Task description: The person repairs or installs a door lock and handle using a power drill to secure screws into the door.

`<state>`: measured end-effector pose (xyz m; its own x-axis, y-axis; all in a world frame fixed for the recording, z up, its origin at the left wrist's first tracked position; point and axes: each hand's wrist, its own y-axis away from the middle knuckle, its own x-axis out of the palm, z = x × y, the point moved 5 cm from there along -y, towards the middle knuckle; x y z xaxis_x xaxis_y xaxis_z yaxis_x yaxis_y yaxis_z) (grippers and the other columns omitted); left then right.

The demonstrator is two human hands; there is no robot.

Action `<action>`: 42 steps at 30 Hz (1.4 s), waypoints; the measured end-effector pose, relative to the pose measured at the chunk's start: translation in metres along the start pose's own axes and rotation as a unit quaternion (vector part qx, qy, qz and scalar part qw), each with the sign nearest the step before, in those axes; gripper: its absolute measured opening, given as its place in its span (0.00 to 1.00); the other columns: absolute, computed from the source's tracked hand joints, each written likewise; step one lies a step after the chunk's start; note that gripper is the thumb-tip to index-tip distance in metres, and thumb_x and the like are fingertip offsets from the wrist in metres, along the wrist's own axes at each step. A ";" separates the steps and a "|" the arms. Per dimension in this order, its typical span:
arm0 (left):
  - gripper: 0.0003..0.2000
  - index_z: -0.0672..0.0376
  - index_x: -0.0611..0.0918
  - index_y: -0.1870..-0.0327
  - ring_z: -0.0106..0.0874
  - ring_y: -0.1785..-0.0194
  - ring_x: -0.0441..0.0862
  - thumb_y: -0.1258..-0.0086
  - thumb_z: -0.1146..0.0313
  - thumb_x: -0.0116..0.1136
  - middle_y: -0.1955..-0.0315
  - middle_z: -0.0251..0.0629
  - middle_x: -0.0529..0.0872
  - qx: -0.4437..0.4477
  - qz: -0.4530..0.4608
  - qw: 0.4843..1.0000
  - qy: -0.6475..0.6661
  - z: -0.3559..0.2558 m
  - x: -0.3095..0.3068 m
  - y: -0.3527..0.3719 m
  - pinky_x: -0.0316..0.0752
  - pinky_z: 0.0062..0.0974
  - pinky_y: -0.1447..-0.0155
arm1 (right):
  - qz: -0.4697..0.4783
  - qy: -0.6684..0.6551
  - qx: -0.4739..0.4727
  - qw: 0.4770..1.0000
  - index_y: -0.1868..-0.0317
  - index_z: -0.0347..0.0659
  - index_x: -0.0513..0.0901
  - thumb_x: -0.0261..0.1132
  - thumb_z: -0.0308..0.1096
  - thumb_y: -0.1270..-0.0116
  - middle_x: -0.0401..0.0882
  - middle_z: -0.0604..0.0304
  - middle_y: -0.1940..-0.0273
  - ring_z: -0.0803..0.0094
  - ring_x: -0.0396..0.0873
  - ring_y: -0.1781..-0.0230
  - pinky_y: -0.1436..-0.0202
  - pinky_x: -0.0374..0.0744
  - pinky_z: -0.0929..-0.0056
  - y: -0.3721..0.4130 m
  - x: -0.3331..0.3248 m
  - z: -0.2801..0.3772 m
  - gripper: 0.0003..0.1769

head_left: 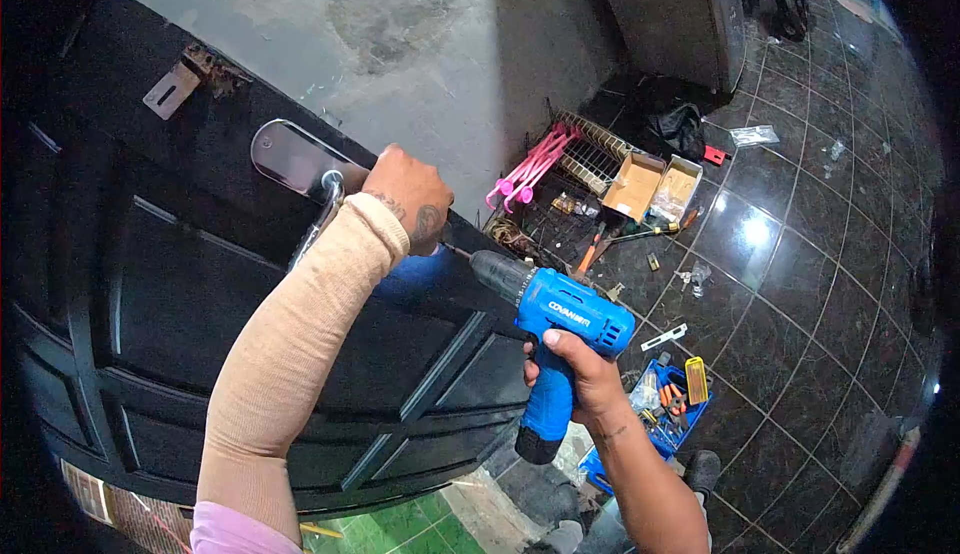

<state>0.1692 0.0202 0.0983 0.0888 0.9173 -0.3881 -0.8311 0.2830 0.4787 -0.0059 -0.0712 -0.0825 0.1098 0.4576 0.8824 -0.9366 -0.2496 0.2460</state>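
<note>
Now, drill tip at door edge.
Right hand (580, 372) fingers wrapped round blue drill (572, 316); left hand (412, 199) fingers curled over black door (200, 284) edge, right of lever handle (312, 216).

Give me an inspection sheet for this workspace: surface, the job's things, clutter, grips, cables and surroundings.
Surface: black panelled door fills the left; dark glossy floor tiles on the right.
Job's things: blue drill, bit at the door's edge; silver lever handle on the door.
Clutter: blue tool tray, pink hangers on a wire basket, two cardboard boxes, small bits scattered on the tiles.
Grips: left hand on the door's edge beside the bit, fingers hidden; right hand closed round the drill's handle.
Cables: nothing seen on the drill.
Surroundings: grey concrete beyond the door.
</note>
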 end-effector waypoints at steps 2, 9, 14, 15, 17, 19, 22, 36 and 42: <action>0.20 0.45 0.88 0.57 0.35 0.61 0.89 0.47 0.47 0.75 0.70 0.36 0.89 -0.001 0.004 1.000 0.001 -0.001 -0.003 0.003 0.75 0.35 0.51 | 0.003 -0.001 -0.004 1.000 0.46 0.37 0.78 0.72 0.40 0.39 0.84 0.53 0.63 0.68 0.84 0.72 0.68 0.84 0.68 0.001 0.000 0.000 0.24; 0.18 0.41 0.88 0.58 0.34 0.62 0.88 0.46 0.45 0.73 0.72 0.34 0.88 -0.010 -0.003 1.000 0.001 0.000 0.000 -0.001 0.71 0.34 0.50 | 0.001 0.026 -0.044 0.999 0.46 0.37 0.79 0.72 0.36 0.38 0.84 0.54 0.62 0.67 0.84 0.70 0.66 0.84 0.67 0.006 0.003 -0.002 0.22; 0.18 0.41 0.89 0.58 0.34 0.62 0.88 0.46 0.44 0.72 0.72 0.33 0.89 -0.010 0.012 1.000 -0.001 0.000 -0.006 -0.001 0.71 0.34 0.50 | -0.007 0.096 -0.087 0.992 0.48 0.38 0.80 0.73 0.33 0.37 0.83 0.56 0.62 0.68 0.84 0.71 0.65 0.85 0.67 0.011 0.004 0.002 0.19; 0.18 0.41 0.89 0.58 0.34 0.62 0.88 0.46 0.44 0.72 0.72 0.33 0.89 -0.009 0.015 1.000 -0.002 0.000 -0.006 -0.001 0.71 0.34 0.50 | -0.005 0.113 -0.098 0.989 0.48 0.38 0.80 0.73 0.33 0.37 0.83 0.56 0.62 0.68 0.84 0.71 0.65 0.85 0.68 0.012 0.004 0.003 0.19; 0.18 0.41 0.89 0.58 0.34 0.62 0.88 0.46 0.43 0.72 0.71 0.34 0.89 -0.007 0.023 1.000 -0.003 0.000 -0.007 -0.002 0.71 0.34 0.50 | -0.006 0.151 -0.137 0.979 0.49 0.38 0.80 0.74 0.32 0.37 0.82 0.60 0.62 0.71 0.83 0.69 0.63 0.82 0.71 0.013 0.005 0.006 0.18; 0.18 0.41 0.89 0.58 0.34 0.62 0.88 0.46 0.43 0.72 0.72 0.34 0.89 -0.010 0.024 1.000 -0.014 0.000 -0.006 -0.002 0.71 0.35 0.50 | -0.006 0.205 -0.193 0.959 0.49 0.38 0.79 0.75 0.31 0.37 0.82 0.63 0.63 0.73 0.83 0.67 0.61 0.81 0.72 0.013 0.006 0.009 0.19; 0.18 0.42 0.89 0.59 0.35 0.63 0.88 0.46 0.44 0.71 0.72 0.34 0.88 -0.009 -0.001 1.000 0.001 0.000 -0.002 -0.003 0.72 0.36 0.50 | -0.008 0.318 -0.278 0.906 0.48 0.38 0.77 0.77 0.32 0.40 0.82 0.61 0.62 0.71 0.84 0.64 0.57 0.81 0.72 0.017 0.011 0.015 0.23; 0.21 0.43 0.88 0.57 0.37 0.62 0.88 0.46 0.42 0.72 0.71 0.35 0.89 -0.002 0.009 1.000 -0.002 -0.001 -0.005 -0.003 0.74 0.38 0.48 | -0.016 0.431 -0.320 0.843 0.48 0.40 0.76 0.80 0.38 0.43 0.88 0.53 0.61 0.62 0.89 0.60 0.55 0.84 0.66 0.032 0.032 0.034 0.27; 0.22 0.42 0.88 0.55 0.36 0.60 0.88 0.45 0.42 0.72 0.70 0.35 0.89 -0.005 0.012 1.000 0.002 0.001 -0.003 -0.005 0.74 0.38 0.48 | -0.009 0.464 -0.272 0.843 0.48 0.39 0.76 0.80 0.38 0.45 0.87 0.55 0.63 0.66 0.89 0.61 0.54 0.83 0.67 0.036 0.042 0.040 0.28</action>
<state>0.1736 0.0164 0.0974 0.0673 0.9228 -0.3793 -0.8382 0.2585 0.4802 -0.0220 -0.0956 -0.0204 0.0543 0.9907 0.1246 -0.9792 0.0773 -0.1876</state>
